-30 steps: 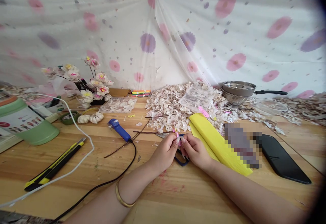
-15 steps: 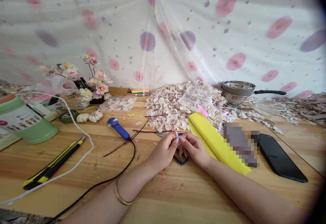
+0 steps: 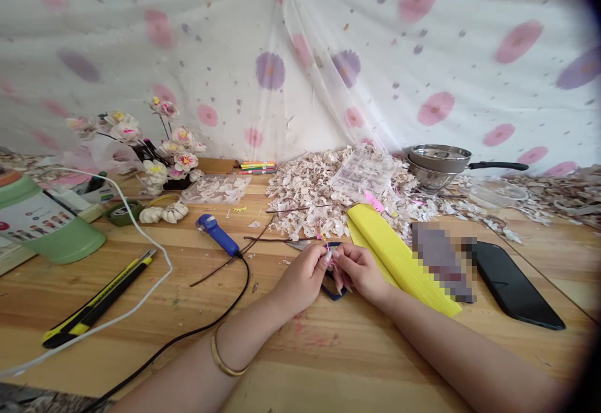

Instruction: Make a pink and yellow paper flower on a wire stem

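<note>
Evidently, left hand [image 3: 303, 278] and right hand [image 3: 361, 270] both have fingers clamped on the pink strip [image 3: 327, 246], left of the yellow paper [image 3: 401, 256]; a light, steady pinch should avoid tearing.

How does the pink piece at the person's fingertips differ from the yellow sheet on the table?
Size: the pink piece is tiny, while the yellow sheet is far longer and wider.
Pose: the pink piece is pinched between the left hand and right hand; the yellow sheet lies slantwise on the table, folded over.
View: fingers mostly hide the pink piece, but most of the yellow sheet shows.
Both are brightly coloured.
</note>
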Demonstrator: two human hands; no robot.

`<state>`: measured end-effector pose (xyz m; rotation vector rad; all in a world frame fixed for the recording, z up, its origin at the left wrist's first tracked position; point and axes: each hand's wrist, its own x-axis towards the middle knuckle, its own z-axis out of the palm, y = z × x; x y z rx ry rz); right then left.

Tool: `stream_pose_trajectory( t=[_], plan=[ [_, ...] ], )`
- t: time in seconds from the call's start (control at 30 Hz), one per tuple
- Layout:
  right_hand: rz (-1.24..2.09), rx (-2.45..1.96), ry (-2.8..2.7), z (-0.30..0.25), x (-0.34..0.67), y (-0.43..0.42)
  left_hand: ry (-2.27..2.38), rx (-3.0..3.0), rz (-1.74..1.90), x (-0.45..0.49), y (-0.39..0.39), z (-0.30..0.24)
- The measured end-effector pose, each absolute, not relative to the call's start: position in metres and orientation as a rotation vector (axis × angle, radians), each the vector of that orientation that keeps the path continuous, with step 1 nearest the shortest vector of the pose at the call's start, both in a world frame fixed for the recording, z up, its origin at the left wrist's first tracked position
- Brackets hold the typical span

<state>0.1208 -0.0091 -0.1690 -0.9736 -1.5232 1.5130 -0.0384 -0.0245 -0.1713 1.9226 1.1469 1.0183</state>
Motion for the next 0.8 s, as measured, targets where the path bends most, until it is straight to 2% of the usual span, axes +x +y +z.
stream_pose_trajectory(
  t=[0.4, 0.8],
  plan=[
    [1.515, -1.038, -1.547, -0.1685, 0.1183, -0.0089, 1.144, 2.062, 0.968, -0.0403, -0.0245, -0.1678],
    [1.371, -0.971, -1.55, -0.1654, 0.1177, -0.0118, 1.226, 1.878, 1.035, -0.0429, -0.0218, -0.1704]
  ],
)
